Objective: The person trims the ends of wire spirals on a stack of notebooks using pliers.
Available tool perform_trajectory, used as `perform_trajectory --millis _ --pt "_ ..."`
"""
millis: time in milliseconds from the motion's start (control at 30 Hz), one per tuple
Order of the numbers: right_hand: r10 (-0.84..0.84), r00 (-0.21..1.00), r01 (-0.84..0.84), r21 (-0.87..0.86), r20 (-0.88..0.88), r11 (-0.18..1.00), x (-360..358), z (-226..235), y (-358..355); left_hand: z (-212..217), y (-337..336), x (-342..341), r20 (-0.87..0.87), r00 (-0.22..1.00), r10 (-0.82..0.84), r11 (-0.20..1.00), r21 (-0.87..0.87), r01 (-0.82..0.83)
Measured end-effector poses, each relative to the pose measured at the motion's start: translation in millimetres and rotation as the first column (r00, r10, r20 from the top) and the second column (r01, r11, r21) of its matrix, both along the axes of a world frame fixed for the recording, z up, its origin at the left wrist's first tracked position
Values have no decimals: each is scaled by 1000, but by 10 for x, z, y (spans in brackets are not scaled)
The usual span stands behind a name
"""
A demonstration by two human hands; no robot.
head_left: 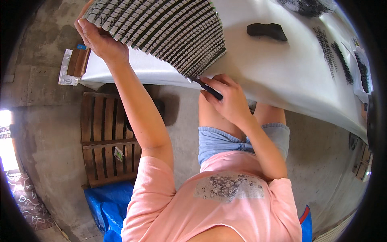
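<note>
A large panel [161,30] of small pale pieces, set in curved rows between dark strips, is tilted up over the table's near edge. My left hand [98,38] grips its left edge, thumb on the near side and fingers mostly hidden behind. My right hand [227,97] is closed around a black-handled tool [211,89] below the panel's lower corner. The tool's short metal tip touches or nearly touches that corner; its exact kind is hard to make out.
A white-covered table [258,68] spans the front. On it lie a black flat sole-shaped piece [267,31], dark coiled strips [342,62], a clear plastic bag [361,74] and a black bundle [304,6]. Cardboard [78,62] sits at the left corner, a wooden slatted pallet [109,137] below.
</note>
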State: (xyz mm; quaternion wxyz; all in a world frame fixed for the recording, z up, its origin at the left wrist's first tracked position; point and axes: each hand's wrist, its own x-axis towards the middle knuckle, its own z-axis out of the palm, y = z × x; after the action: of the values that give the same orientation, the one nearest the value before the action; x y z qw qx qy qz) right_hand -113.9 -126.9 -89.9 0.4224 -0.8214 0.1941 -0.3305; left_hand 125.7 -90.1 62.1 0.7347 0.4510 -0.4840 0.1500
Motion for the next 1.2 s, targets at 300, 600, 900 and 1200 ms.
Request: perform_trajectory --millis 300,600,900,1200 --pt "-176 984 170 -407 23 897 19 -18 94 81 -62 -87 -84 985 -148 989 -35 146" --pt "262 964 -178 641 -38 746 47 -42 30 33 -49 -150 -72 982 172 985 5 -172" --pt "-233 967 165 -450 -99 878 -135 -53 145 59 -53 -204 -56 976 208 978 24 -207" --pt "-268 963 208 -541 -34 815 -53 -116 115 53 -32 -64 29 992 125 992 26 -126"
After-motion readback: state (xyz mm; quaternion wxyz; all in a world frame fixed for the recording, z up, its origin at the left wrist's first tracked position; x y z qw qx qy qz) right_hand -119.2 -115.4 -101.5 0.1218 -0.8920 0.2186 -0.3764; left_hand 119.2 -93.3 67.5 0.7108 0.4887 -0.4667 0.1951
